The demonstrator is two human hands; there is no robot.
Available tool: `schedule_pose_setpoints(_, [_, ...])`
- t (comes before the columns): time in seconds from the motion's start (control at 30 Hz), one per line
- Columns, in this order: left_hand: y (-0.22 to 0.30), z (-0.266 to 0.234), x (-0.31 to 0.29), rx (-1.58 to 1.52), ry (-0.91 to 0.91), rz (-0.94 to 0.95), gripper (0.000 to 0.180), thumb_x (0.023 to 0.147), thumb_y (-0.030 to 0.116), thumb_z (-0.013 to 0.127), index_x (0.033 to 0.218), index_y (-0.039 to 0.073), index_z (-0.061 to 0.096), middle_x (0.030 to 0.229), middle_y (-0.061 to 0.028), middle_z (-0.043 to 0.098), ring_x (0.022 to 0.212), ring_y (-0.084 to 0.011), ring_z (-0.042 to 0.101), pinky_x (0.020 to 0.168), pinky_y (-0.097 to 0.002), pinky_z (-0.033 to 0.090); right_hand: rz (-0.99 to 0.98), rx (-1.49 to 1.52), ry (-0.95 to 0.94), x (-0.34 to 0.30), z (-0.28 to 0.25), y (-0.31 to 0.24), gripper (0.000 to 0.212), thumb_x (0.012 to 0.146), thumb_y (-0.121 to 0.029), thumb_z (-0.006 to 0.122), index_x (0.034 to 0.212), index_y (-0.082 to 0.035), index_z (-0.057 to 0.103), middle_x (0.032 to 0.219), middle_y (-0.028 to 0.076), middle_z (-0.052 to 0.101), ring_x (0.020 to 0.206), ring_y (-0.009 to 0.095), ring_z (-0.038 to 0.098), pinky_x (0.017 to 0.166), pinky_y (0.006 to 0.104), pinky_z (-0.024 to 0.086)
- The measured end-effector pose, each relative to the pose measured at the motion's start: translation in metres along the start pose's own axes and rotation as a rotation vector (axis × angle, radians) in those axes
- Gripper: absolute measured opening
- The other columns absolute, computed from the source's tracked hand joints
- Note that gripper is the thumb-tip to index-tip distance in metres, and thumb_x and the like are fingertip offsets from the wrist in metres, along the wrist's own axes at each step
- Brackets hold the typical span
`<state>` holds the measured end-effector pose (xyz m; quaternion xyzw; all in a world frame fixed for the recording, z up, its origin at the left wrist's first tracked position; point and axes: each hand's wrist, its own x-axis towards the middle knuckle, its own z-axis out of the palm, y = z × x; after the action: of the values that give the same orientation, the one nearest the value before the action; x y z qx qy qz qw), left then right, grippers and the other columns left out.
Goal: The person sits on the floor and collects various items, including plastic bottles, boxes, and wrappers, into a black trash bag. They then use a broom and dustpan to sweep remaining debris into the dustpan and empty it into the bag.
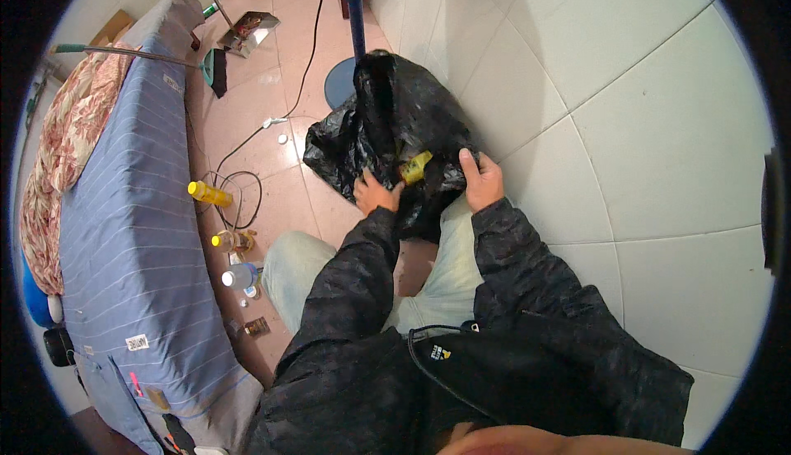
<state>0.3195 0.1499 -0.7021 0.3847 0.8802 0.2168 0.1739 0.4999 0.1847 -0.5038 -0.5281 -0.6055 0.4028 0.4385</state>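
Observation:
A large black plastic bag (420, 105) stands crumpled on the floor in front of my knees, its mouth facing me. My right hand (484, 181) pinches the right side of its rim between thumb and fingers. At the near left of the mouth, my left hand (376, 193) rests against the plastic with fingers apart, partly dipping into the folds. Just beyond its fingertips a yellow packet (415, 167) shows inside the bag. What lies deeper in the bag is hidden by dark folds.
A blue pole (355, 18) on a round base rises behind the bag. White wall tiles (659, 142) close off the right. A bed with a blue striped cover (132, 199) runs along the left. Bottles (241, 275), a black cable (259, 187), a broom (216, 72) and dustpan (250, 32) lie between.

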Motion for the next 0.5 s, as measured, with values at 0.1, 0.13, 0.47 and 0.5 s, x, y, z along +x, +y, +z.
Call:
schedule_pose_setpoints(0.1, [-0.039, 0.035, 0.018, -0.128, -0.312, -0.086, 0.066, 0.076, 0.044, 0.08, 0.128, 0.008, 0.061, 0.128, -0.0257, 0.059, 0.116, -0.0417, 0.058, 0.096, -0.0467, 0.049, -0.146, 0.029, 0.058, 0.011, -0.007, -0.022, 0.042, 0.099, -0.036, 0.063, 0.087, 0.004, 0.063, 0.072, 0.005, 0.058, 0.071, 0.01, 0.049, 0.067, 0.0326, 0.046])
schedule_pose_setpoints(0.13, [-0.052, 0.041, 0.031, -0.244, -0.431, -0.133, 0.053, 0.077, 0.041, 0.079, 0.117, 0.006, 0.071, 0.118, -0.0259, 0.067, 0.109, -0.0406, 0.063, 0.092, -0.0455, 0.052, -0.209, -0.024, 0.077, 0.013, -0.013, -0.03, 0.042, 0.099, -0.036, 0.063, 0.085, 0.003, 0.062, 0.07, 0.004, 0.056, 0.07, 0.01, 0.047, 0.066, 0.0327, 0.045])
schedule_pose_setpoints(0.47, [-0.04, -0.194, 0.042, -1.249, 0.012, -0.043, 0.035, 0.098, 0.027, 0.061, 0.107, -0.007, 0.062, 0.092, -0.013, 0.068, 0.079, -0.0207, 0.065, 0.069, -0.0349, 0.055, -0.068, -0.269, 0.173, 0.11, -0.044, -0.05, 0.055, 0.096, -0.047, 0.063, 0.107, 0.007, 0.068, 0.102, 0.021, 0.071, 0.092, 0.03, 0.066, 0.089, 0.0403, 0.048])
schedule_pose_setpoints(0.5, [-0.046, -0.224, 0.013, -1.241, -0.093, 0.072, 0.037, 0.096, 0.029, 0.066, 0.108, -0.005, 0.061, 0.089, -0.01, 0.066, 0.077, -0.0167, 0.064, 0.065, -0.0317, 0.055, -0.039, -0.46, 0.125, 0.117, -0.043, -0.038, 0.051, 0.099, -0.046, 0.058, 0.113, 0.002, 0.068, 0.111, 0.02, 0.07, 0.098, 0.033, 0.065, 0.091, 0.04, 0.048])
